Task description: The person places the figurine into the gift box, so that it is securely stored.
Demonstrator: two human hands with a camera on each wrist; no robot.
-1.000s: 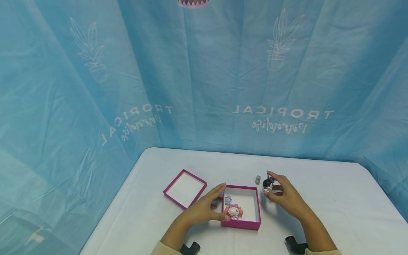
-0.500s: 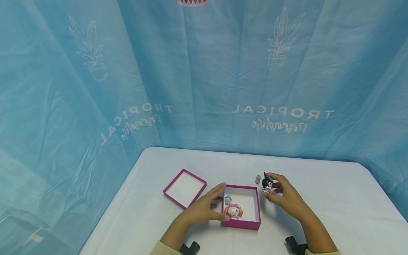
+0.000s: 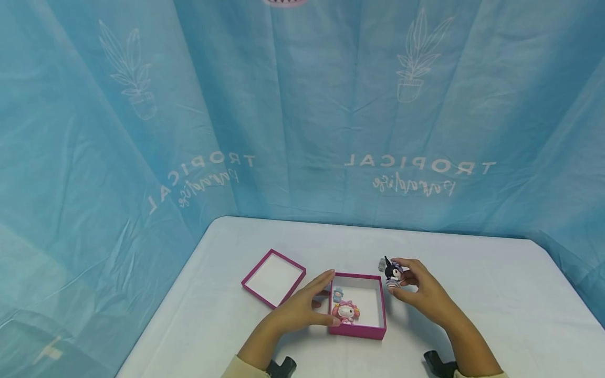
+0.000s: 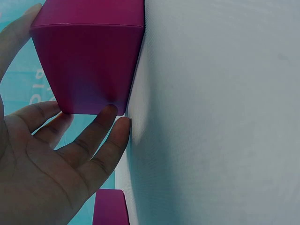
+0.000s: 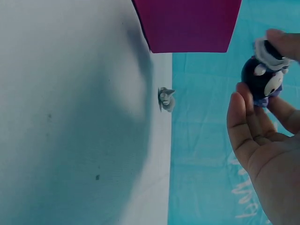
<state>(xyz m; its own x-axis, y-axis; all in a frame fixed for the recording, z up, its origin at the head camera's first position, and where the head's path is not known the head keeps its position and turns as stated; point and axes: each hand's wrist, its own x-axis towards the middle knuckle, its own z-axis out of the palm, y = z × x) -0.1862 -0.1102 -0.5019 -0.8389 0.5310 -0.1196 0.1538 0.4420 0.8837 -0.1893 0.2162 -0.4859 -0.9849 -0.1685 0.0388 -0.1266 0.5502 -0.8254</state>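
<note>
My left hand (image 3: 306, 307) grips the left side of a magenta box (image 3: 357, 332), thumb at the near corner and fingers toward the far one. Inside the box lie a pink-and-white toy figurine (image 3: 346, 312) and a smaller blue one (image 3: 337, 294), both toward its left. Just right of the box, my right hand (image 3: 422, 291) pinches a black-and-white figurine (image 3: 394, 273) above the table. In the right wrist view this figurine (image 5: 263, 79) sits between thumb and fingers, upside down in that picture. A small grey figurine (image 5: 166, 99) stands on the table behind it, partly hidden in the head view.
A magenta-rimmed lid (image 3: 274, 281) lies with its white inside up, left of the box. White cloth covers the table (image 3: 510, 294). A blue printed curtain (image 3: 302, 121) hangs behind and to the left.
My right hand has turned the black-and-white figurine so its face and pointed ear show more, and shifted it slightly left, now overlapping the grey figurine. The left hand stays on the box.
</note>
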